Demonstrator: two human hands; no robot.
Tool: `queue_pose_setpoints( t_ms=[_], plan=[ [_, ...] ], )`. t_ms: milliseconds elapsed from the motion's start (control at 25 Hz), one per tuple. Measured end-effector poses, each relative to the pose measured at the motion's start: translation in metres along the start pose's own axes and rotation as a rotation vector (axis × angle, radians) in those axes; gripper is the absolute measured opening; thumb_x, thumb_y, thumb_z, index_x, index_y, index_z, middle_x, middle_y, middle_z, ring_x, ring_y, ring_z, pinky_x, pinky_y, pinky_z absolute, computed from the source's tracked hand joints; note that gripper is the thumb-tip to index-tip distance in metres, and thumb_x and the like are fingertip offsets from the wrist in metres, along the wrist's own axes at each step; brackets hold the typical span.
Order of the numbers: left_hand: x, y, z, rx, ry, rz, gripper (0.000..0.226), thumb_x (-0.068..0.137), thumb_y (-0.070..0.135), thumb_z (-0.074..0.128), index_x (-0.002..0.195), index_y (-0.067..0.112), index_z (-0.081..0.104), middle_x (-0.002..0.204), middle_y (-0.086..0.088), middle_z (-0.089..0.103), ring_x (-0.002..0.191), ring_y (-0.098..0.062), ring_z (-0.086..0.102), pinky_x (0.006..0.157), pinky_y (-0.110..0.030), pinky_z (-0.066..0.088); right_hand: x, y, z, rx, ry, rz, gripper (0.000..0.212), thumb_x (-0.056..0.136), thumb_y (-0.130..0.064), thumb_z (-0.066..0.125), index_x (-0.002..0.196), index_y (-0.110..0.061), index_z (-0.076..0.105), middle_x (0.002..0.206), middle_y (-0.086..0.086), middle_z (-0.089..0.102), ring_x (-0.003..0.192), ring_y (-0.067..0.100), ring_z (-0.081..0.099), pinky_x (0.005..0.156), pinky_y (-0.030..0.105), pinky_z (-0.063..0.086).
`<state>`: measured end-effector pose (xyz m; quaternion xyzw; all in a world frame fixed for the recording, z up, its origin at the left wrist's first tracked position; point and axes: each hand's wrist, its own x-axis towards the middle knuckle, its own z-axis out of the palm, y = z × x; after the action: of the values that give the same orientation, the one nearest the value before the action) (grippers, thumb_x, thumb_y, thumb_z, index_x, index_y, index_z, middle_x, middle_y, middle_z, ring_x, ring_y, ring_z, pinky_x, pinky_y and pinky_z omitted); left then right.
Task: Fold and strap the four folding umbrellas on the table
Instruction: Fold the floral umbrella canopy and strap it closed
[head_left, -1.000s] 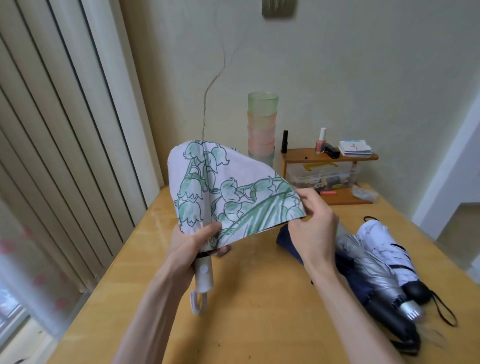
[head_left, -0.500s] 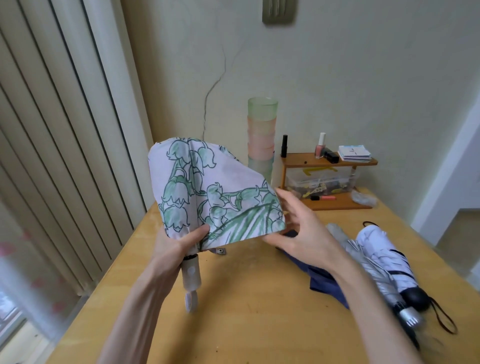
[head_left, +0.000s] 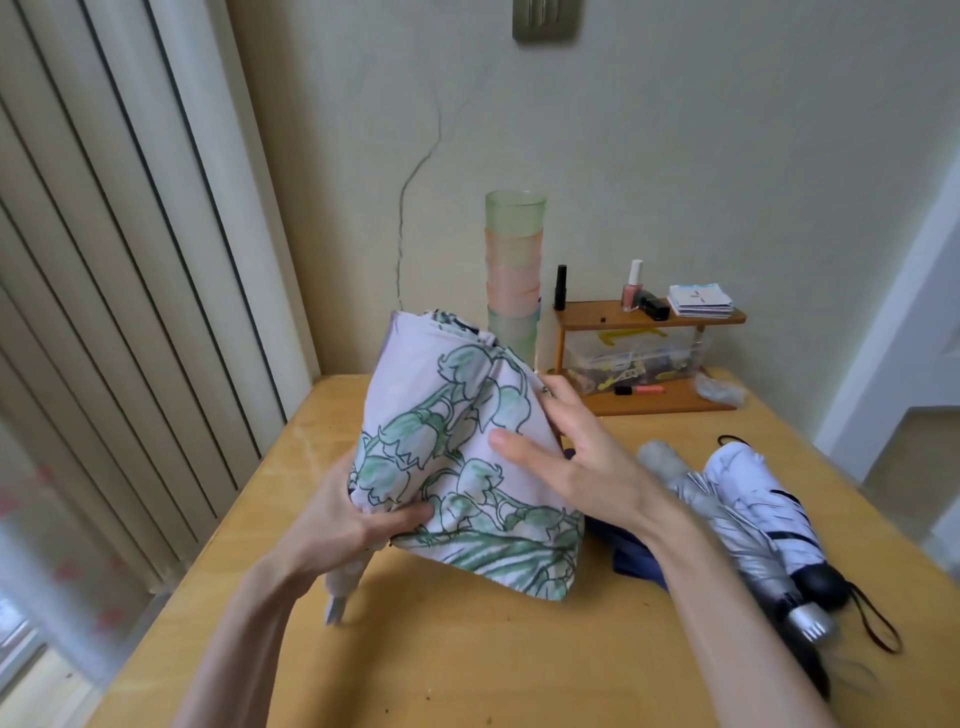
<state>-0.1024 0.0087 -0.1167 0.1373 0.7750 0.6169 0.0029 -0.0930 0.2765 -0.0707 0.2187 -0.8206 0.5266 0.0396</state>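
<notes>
My left hand (head_left: 343, 519) clamped round floral umbrella (head_left: 467, 467) just above its handle, held above table (head_left: 467, 649). My right hand (head_left: 576, 462) laid against canopy – fingers fairly straight, thumb on fabric. Right of it, on table: navy umbrella (head_left: 628, 551), silver umbrella (head_left: 727, 525), white umbrella (head_left: 763, 499) – close together. Stacked cups (head_left: 514, 270) by wall.

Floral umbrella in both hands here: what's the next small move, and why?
Probably sweep the right hand round the floral umbrella to wind its fabric tighter. The left hand grips it just above the handle, but the fabric bulges wide and the lower hem flares out, likely too loose to strap yet.
</notes>
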Motion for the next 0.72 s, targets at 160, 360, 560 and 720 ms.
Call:
queue_pose_setpoints(
  t_ms=[160,360,560,720],
  plan=[
    [0.000,-0.004,-0.007,0.000,0.029,-0.007,0.054,0.076,0.000,0.089,0.121,0.020,0.067,0.110,0.005,0.081,0.101,-0.019,0.078,0.077,-0.029,0.063,-0.004,0.006,-0.018,-0.194,0.072,0.035,0.035,0.077,-0.067,0.079,0.083,-0.033,0.077,0.109,-0.026,0.060,0.115,0.001,0.059,0.104,0.040,0.048],
    [-0.003,-0.004,-0.016,0.034,0.027,-0.056,0.059,0.066,0.020,0.091,0.121,0.019,0.067,0.109,-0.002,0.081,0.099,-0.037,0.076,0.087,-0.063,0.060,-0.008,0.020,-0.039,-0.278,0.039,0.056,0.045,0.066,-0.074,0.082,0.074,-0.030,0.072,0.101,-0.016,0.061,0.106,0.006,0.060,0.094,0.031,0.046],
    [-0.003,-0.005,-0.020,0.034,0.043,-0.068,0.053,0.076,0.005,0.093,0.120,0.017,0.068,0.108,0.000,0.081,0.100,-0.030,0.077,0.089,-0.055,0.063,-0.009,0.018,-0.039,-0.205,-0.013,0.027,0.028,0.074,-0.060,0.083,0.072,-0.034,0.074,0.089,-0.012,0.065,0.086,0.007,0.062,0.084,0.028,0.047],
    [-0.006,-0.005,-0.025,0.017,0.035,-0.088,0.051,0.079,0.000,0.089,0.122,0.017,0.067,0.110,-0.001,0.081,0.100,-0.026,0.078,0.090,-0.051,0.063,-0.012,0.024,-0.046,-0.107,0.066,-0.020,0.027,0.080,-0.047,0.083,0.073,-0.023,0.072,0.084,-0.004,0.068,0.083,0.013,0.066,0.083,0.023,0.050]
  ],
)
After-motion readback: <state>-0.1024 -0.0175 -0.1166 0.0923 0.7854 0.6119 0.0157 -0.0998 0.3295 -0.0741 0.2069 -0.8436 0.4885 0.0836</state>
